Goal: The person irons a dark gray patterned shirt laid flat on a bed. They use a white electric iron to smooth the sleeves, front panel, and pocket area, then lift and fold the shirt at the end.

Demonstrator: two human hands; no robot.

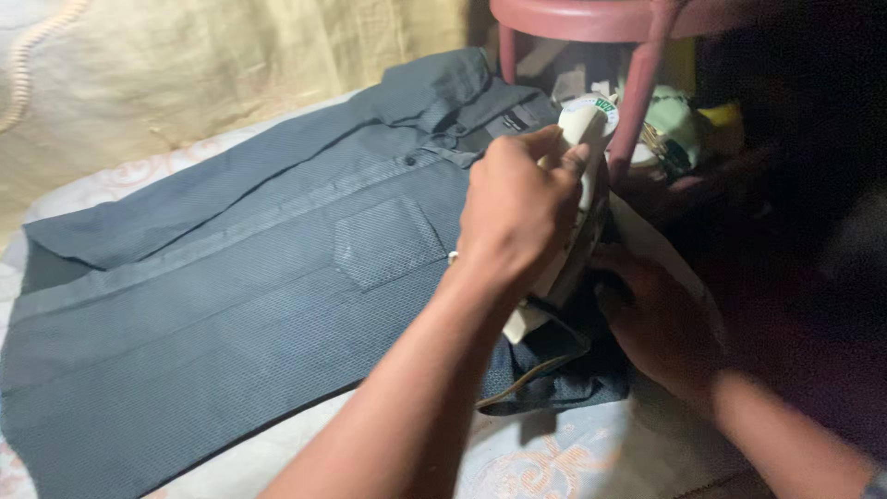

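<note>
The left hand (517,208) has its fingers (540,143) curled tight around the cream-coloured handle of an electric iron (577,185), thumb side up, so the iron sits directly under and just beyond the knuckles. The iron's round dial end pokes out past the fingertips toward the far side, and its pale body runs back beneath the palm toward the wrist. The iron rests on the right-hand edge of a dark grey-blue shirt (240,277), which lies spread flat on a pale patterned cloth (573,457).

The right hand (651,319) lies low, just right of the iron, in deep shadow. Its fingers (614,263) reach in toward the iron's side and the bunched shirt fabric below it; whether they are pinching the fabric or only lying on it cannot be told in the dark.

Left of the left hand's fingers, the shirt's chest pocket (388,240) lies flat, and further beyond them the collar (443,92) is folded over near the button placket. Just beyond the iron's dial stands the red leg of a plastic stool (637,92), with a few small cluttered objects behind it.
</note>
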